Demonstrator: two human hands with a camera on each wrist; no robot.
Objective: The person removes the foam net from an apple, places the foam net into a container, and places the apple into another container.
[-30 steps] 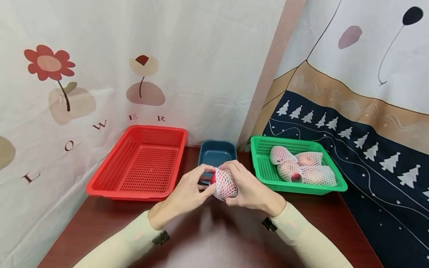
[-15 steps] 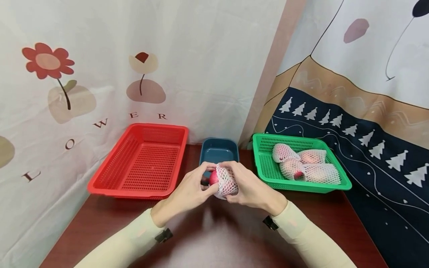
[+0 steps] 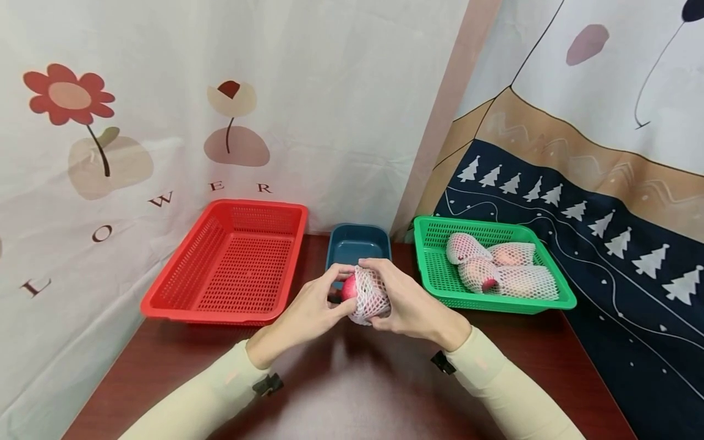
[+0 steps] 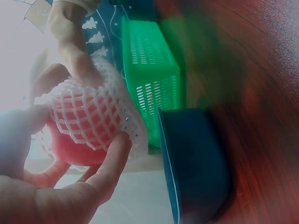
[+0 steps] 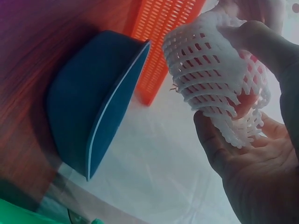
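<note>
A round red fruit [image 3: 349, 288], its exact kind unclear, sits partly inside a white foam net sleeve [image 3: 371, 296], held above the table's middle. My left hand [image 3: 309, 310] pinches the net's open edge at the fruit's bare end, thumb and fingers on opposite sides. From the other side my right hand [image 3: 416, 305] grips the sleeved part of the fruit. In the left wrist view, red skin [image 4: 74, 149] shows below the net's edge. The right wrist view shows the foam net [image 5: 205, 70] loose and gaping at its lower end, by the right fingers.
A red basket [image 3: 220, 315] stands at the left, with nothing visible inside. Behind the hands is a small blue bin [image 3: 360, 232]. At the right, a green basket [image 3: 434, 269] holds several netted fruits [image 3: 477, 275]. A printed curtain [image 3: 352, 122] hangs behind.
The net's left edge has slid slightly right, so more of the red fruit shows beside the left fingers. Both hands stay in about the same place.
</note>
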